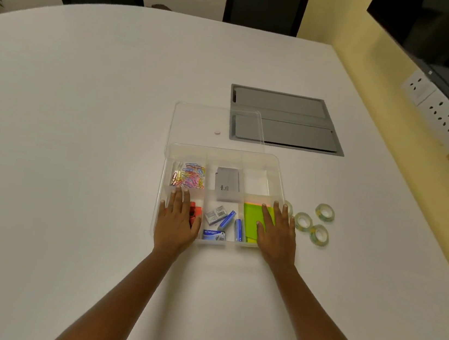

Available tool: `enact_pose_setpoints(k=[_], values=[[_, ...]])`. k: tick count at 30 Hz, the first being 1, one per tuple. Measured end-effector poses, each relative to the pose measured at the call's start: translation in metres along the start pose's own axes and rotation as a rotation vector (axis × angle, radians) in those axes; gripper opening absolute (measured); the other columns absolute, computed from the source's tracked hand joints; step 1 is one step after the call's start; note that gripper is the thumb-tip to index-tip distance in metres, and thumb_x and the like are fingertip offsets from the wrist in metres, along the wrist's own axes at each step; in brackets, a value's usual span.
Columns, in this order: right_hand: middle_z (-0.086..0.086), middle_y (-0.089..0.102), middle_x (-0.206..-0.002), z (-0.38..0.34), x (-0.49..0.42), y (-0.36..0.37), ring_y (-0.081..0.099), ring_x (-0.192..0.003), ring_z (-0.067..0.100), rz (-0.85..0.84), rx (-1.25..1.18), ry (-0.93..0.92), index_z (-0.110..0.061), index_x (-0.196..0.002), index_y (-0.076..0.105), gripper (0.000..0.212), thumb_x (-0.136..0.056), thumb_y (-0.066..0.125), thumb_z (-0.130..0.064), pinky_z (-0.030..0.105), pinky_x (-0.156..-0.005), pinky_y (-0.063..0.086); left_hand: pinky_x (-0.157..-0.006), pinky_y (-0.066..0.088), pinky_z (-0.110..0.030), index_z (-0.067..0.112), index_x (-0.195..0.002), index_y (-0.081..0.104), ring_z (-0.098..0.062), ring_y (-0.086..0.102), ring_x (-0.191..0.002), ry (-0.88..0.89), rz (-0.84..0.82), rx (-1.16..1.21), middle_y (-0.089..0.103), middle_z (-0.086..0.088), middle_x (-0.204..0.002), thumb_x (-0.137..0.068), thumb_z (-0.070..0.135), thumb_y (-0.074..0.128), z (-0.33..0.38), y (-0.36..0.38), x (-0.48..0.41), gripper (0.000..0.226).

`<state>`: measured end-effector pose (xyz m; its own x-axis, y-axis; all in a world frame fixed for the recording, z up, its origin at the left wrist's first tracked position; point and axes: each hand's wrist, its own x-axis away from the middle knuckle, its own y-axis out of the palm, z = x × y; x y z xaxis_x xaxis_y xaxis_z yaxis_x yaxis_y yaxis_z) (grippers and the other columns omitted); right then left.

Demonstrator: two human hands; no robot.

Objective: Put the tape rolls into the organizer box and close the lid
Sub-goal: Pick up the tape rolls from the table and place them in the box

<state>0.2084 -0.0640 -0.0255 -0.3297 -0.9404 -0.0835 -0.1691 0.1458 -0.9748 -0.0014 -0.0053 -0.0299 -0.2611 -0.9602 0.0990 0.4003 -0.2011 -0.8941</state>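
A clear plastic organizer box (279, 177) with several compartments stands open on the white table. Its clear lid (195, 120) lies flat behind it. Several clear tape rolls lie on the table right of the box: one (324, 212) far right, one (303, 221) in the middle, one (319, 235) nearest me, and one (289, 207) partly hidden by my right hand. My left hand (178, 218) rests flat, fingers apart, over the box's near-left compartment. My right hand (277, 229) lies flat over the near-right compartment and holds nothing.
The box holds coloured paper clips (188, 176), a grey card box (226, 184), staple boxes and blue tubes (223, 221), a red item (194, 213) and green sticky notes (251, 219). A grey cable hatch (287, 119) is set in the table behind. Wall sockets (447, 119) are at right.
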Motion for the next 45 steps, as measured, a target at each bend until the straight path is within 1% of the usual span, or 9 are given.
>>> enact_pose_setpoints(k=[5, 11, 18, 20, 25, 28, 33, 38, 45], values=[[0.019, 0.035, -0.149, 0.002, -0.001, 0.003, 0.025, -0.141, 0.039, -0.019, 0.012, 0.002, -0.009, -0.126, 0.056, 0.036, -0.091, 0.052, -0.015, 0.049, -0.117, 0.021, -0.119, 0.009, -0.044, 0.011, -0.145, 0.005, -0.030, 0.007, -0.145, -0.007, 0.027, -0.001, 0.007, -0.016, -0.157, -0.087, 0.042, 0.017, 0.007, -0.002, -0.004, 0.067], [0.014, 0.025, -0.155, 0.006, -0.001, 0.003, 0.013, -0.146, 0.031, -0.042, -0.066, 0.014, -0.010, -0.131, 0.050, 0.038, -0.095, 0.043, -0.019, 0.042, -0.120, 0.013, -0.118, 0.013, -0.045, 0.010, -0.144, 0.008, -0.030, 0.011, -0.145, -0.013, 0.046, -0.029, 0.013, -0.016, -0.156, -0.095, 0.039, 0.030, 0.031, 0.005, -0.024, 0.061], [0.016, 0.042, -0.145, 0.028, -0.006, -0.012, 0.037, -0.137, 0.029, 0.119, -0.520, 0.102, -0.004, -0.132, 0.046, 0.043, -0.092, 0.036, 0.009, 0.040, -0.112, 0.038, -0.118, 0.007, -0.049, 0.009, -0.144, 0.001, -0.029, 0.004, -0.145, -0.059, 0.013, -0.050, 0.005, -0.015, -0.157, -0.096, 0.039, 0.028, 0.039, 0.019, -0.035, 0.063], [0.023, 0.047, -0.139, 0.047, -0.014, -0.013, 0.040, -0.134, 0.034, 0.152, -0.392, 0.139, 0.003, -0.130, 0.047, 0.040, -0.091, 0.039, 0.010, 0.046, -0.113, 0.034, -0.118, 0.005, -0.048, 0.010, -0.144, -0.003, -0.028, 0.001, -0.146, -0.066, 0.012, -0.061, 0.001, -0.014, -0.157, -0.096, 0.038, 0.028, 0.037, 0.022, -0.035, 0.063], [0.018, 0.044, -0.142, 0.091, -0.027, -0.007, 0.033, -0.139, 0.027, -0.139, 0.012, 0.157, -0.004, -0.134, 0.041, 0.047, -0.092, 0.053, -0.023, 0.051, -0.116, 0.016, -0.118, 0.002, -0.045, 0.010, -0.144, -0.003, -0.028, 0.001, -0.146, -0.085, 0.012, -0.143, 0.002, -0.014, -0.157, -0.086, 0.046, 0.010, 0.039, 0.021, -0.036, 0.069], [0.025, 0.067, -0.108, 0.099, -0.031, -0.005, 0.064, -0.107, 0.035, -0.066, 0.079, 0.016, 0.001, -0.107, 0.064, 0.045, -0.067, 0.081, -0.009, 0.063, -0.097, 0.040, -0.119, 0.000, -0.043, 0.009, -0.144, -0.001, -0.027, 0.001, -0.146, -0.092, 0.013, -0.153, 0.003, -0.014, -0.157, -0.081, 0.045, 0.007, 0.042, 0.020, -0.036, 0.073], [0.023, 0.057, -0.111, 0.107, -0.046, -0.011, 0.054, -0.102, 0.037, -0.130, -0.108, 0.081, -0.001, -0.110, 0.057, 0.027, -0.084, 0.060, -0.006, 0.044, -0.088, 0.048, -0.119, 0.000, -0.043, 0.008, -0.144, -0.001, -0.028, 0.002, -0.146, -0.098, 0.009, -0.210, 0.004, -0.014, -0.157, -0.086, 0.043, 0.008, 0.043, 0.019, -0.037, 0.068], [0.027, 0.054, -0.109, 0.089, -0.067, -0.034, 0.055, -0.098, 0.039, 0.067, -0.481, 0.233, 0.000, -0.102, 0.061, 0.028, -0.077, 0.071, -0.007, 0.032, -0.074, 0.045, -0.119, 0.001, -0.045, 0.007, -0.144, 0.002, -0.029, 0.004, -0.145, -0.097, 0.019, -0.221, 0.007, -0.015, -0.157, -0.097, 0.037, 0.023, 0.043, 0.020, -0.037, 0.060], [0.017, 0.055, -0.115, 0.025, -0.093, -0.044, 0.055, -0.105, 0.027, -0.072, -0.580, -0.122, -0.004, -0.103, 0.061, 0.021, -0.084, 0.066, -0.011, 0.027, -0.086, 0.044, -0.119, -0.002, -0.045, 0.009, -0.144, 0.002, -0.028, 0.003, -0.146, -0.115, 0.008, -0.219, 0.009, -0.013, -0.157, -0.097, 0.035, 0.021, 0.044, 0.018, -0.038, 0.057]])
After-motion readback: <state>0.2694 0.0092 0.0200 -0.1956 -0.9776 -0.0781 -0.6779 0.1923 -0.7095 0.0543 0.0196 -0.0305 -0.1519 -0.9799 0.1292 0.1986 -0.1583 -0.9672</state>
